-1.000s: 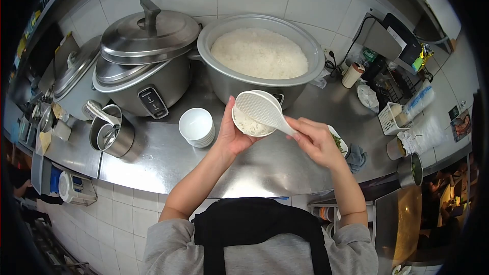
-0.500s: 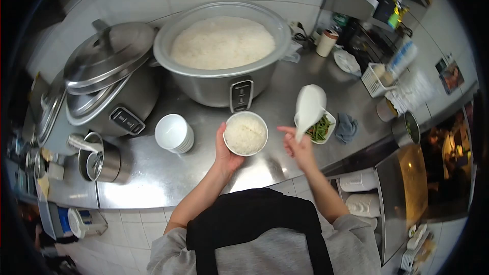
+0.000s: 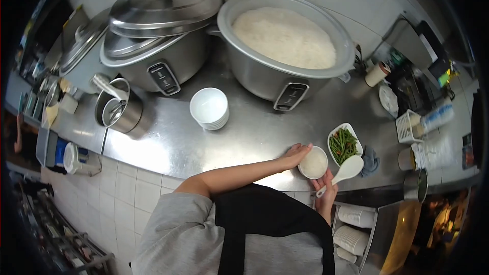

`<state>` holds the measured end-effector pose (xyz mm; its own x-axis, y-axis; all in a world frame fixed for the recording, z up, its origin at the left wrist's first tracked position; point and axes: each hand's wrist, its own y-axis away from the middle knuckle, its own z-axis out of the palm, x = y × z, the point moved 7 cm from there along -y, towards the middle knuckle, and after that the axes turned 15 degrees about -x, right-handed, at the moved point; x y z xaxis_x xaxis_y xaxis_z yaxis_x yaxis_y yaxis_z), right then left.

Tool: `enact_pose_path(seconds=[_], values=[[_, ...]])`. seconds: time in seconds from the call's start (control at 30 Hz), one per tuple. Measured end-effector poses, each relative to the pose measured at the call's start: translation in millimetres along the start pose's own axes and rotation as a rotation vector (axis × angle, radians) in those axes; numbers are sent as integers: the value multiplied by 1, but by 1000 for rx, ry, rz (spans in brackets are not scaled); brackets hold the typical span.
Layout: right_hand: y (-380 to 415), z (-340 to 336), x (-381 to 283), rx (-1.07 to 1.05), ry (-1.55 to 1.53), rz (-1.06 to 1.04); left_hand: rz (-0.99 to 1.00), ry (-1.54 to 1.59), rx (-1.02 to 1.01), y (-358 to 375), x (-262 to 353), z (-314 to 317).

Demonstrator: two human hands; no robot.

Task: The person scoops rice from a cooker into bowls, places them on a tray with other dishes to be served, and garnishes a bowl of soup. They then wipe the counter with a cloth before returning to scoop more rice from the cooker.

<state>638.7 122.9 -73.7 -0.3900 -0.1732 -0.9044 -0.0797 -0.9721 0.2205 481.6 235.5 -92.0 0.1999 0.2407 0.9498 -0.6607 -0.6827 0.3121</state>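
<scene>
A small white bowl of rice (image 3: 313,163) is held low near the counter's front edge, on the right. My left hand (image 3: 296,157) is closed on the bowl's left side, fingers along its rim. My right hand (image 3: 327,191) grips a white rice paddle (image 3: 350,167), its blade pointing up and to the right. Fingers of that hand also touch the bowl's lower right side. Just beyond the paddle stands a white dish (image 3: 331,154) of cut green beans (image 3: 344,143), partly overlapped by the blade.
An open rice cooker (image 3: 254,77) full of rice stands behind. To its left are a lidded cooker (image 3: 135,69), a stack of white bowls (image 3: 210,109) and a metal pot (image 3: 133,114) with utensils. A grey cloth (image 3: 370,162) lies beside the beans; stacked bowls (image 3: 351,239) sit below.
Both hands have brought the bowl of rice rightward and nearer my body. The paddle has swung from upright over the beans to slanting right, and my right hand now meets the bowl. The view has turned.
</scene>
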Motion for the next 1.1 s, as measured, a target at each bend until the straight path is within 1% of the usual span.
enact_pose_path(seconds=[0.03, 0.07, 0.1, 0.13, 0.17, 0.2, 0.23, 0.27, 0.3, 0.33, 0.37, 0.4, 0.47, 0.5, 0.53, 0.57, 0.6, 0.67, 0.7, 0.73, 0.8, 0.83, 0.87, 0.9, 0.93, 0.97, 1.0, 1.03, 1.07, 1.1], values=[[3, -3, -10, 111, 104, -21, 52, -198, 22, 6, 13, -6], [2, -10, -19, 127, 181, -127, 194, -198, 0, 14, 26, -16], [-1, -14, -33, 130, 286, -195, 334, -197, -27, 42, 59, -33], [-2, -18, -49, 138, 390, -263, 406, -185, 24, 72, 92, -61], [-3, -18, -62, 137, 390, -263, 479, -177, 70, 101, 122, -95], [-6, -13, -80, 120, 423, -302, 374, -368, 294, 124, 132, -138], [-12, -11, -96, 108, 458, -344, 551, -567, 511, 151, 145, -172], [-21, -20, -108, 124, 458, -357, 263, -551, 590, 172, 147, -207], [-36, -22, -116, 27, 547, -256, -87, -737, 727, 190, 144, -240], [-51, -18, -122, -69, 636, -152, -71, -1014, 710, 204, 159, -246], [-58, 14, -146, -102, 588, -291, 169, -1364, 814, 212, 147, -252], [-63, 56, -173, -138, 539, -429, 8, -1322, 787, 214, 130, -262], [-84, 102, -208, -247, 496, -517, -24, -1111, 644, 209, 109, -277], [-96, 123, -222, -274, 525, -551, -12, -1115, 649, 208, 108, -277], [-110, 140, -235, -302, 556, -582, -46, -1107, 647, 207, 105, -279], [-128, 155, -250, -303, 772, -650, -80, -1098, 645, 206, 102, -280], [-150, 171, -263, -298, 990, -716, -69, -1100, 650, 207, 103, -279], [-194, 201, -289, -301, 1236, -1051, -41, -1123, 691, 213, 110, -277], [-209, 220, -300, -222, 1435, -1087, 22, -1200, 723, 218, 121, -269], [-224, 237, -309, -138, 1634, -1114, 29, -1201, 723, 220, 125, -267], [-268, 254, -315, 46, 2034, -1026, 16, -1052, 746, 222, 123, -272], [-290, 256, -322, 50, 2037, -1026, -92, -1030, 736, 222, 114, -278], [-316, 258, -319, 37, 2279, -978, -89, -1027, 736, 224, 114, -278], [-334, 258, -313, 23, 2520, -913, 67, -809, 835, 234, 118, -283], [-335, 259, -315, 24, 2522, -913, 220, -586, 924, 246, 117, -289], [-340, 260, -307, -102, 2614, -858, 354, -385, 908, 249, 95, -306], [-342, 261, -298, -236, 2700, -796, 353, -386, 908, 254, 97, -303], [-338, 261, -296, -241, 2701, -792, 411, 222, 895, 261, 81, -305], [-331, 261, -293, -303, 2697, -788, 446, 833, 830, 257, 58, -295], [-324, 260, -289, -363, 2693, -784, 529, 842, 608, 257, 60, -294]])
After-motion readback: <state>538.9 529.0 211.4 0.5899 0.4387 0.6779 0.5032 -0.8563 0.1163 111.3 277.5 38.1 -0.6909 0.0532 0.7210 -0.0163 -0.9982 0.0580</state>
